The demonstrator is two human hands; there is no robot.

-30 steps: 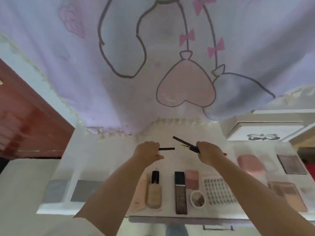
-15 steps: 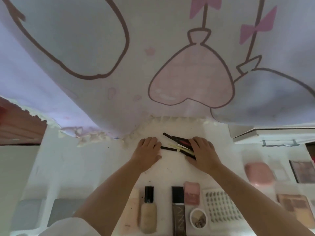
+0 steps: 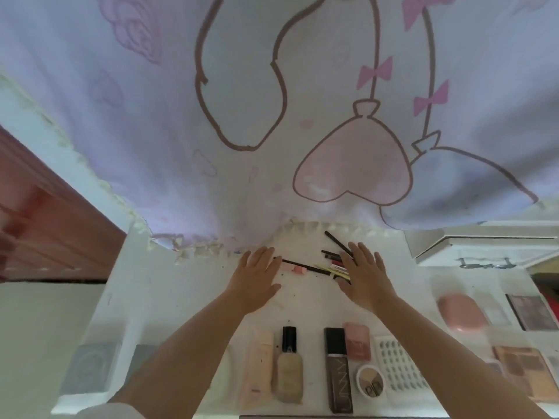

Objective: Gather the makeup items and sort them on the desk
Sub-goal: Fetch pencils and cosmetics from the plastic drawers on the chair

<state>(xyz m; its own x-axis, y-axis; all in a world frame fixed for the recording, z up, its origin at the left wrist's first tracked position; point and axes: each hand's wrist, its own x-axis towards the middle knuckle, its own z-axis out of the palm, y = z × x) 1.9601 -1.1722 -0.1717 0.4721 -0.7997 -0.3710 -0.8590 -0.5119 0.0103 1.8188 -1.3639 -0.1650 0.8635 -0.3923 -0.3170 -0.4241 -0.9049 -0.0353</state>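
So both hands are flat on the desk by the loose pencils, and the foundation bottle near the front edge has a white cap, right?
Not quite: the head view shows the foundation bottle with a black cap, not white. The rest holds: the left hand and right hand lie flat on the desk by the loose pencils.

Hanging across the whole top: a pale lilac curtain (image 3: 169, 122) printed with a pink heart (image 3: 352, 167) and pink bows (image 3: 375, 72). Showing at far left, a reddish wooden door (image 3: 45, 225). Sitting at right, a white drawer box (image 3: 484, 246).
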